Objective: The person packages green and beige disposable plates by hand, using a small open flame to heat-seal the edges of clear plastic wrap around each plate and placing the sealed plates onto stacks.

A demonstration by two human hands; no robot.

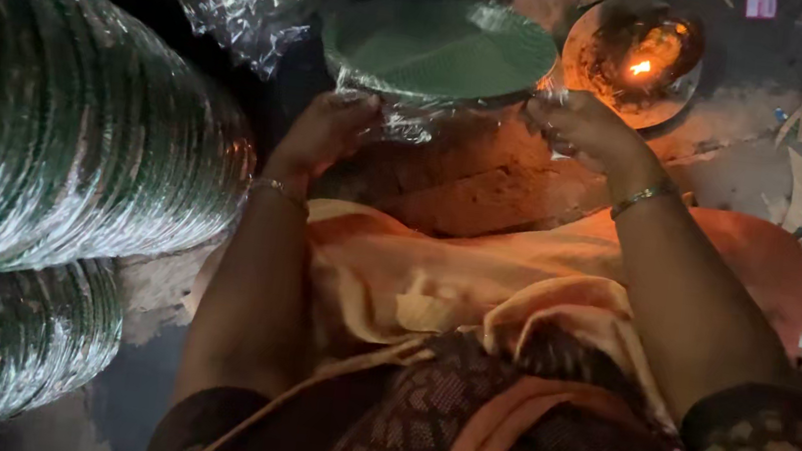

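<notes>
Green leaf-plate stack (438, 48), wrapped in clear plastic film (403, 115), sits at twelve o'clock, gripped at both sides. At its seven o'clock the left hand (326, 131) curls its fingers onto the film, while at its four o'clock the right hand (583, 125) pinches the wrap shut. A small lit oil lamp (633, 59) glows at two o'clock of the stack, and long wrapped plate rolls (60, 126) lie at nine o'clock

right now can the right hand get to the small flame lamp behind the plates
Probably yes. The right hand grips the plastic wrap at the edge of the green plate stack, and the lit lamp dish sits just beyond its fingers with nothing between them. It would have to let go of the wrap first.
</notes>
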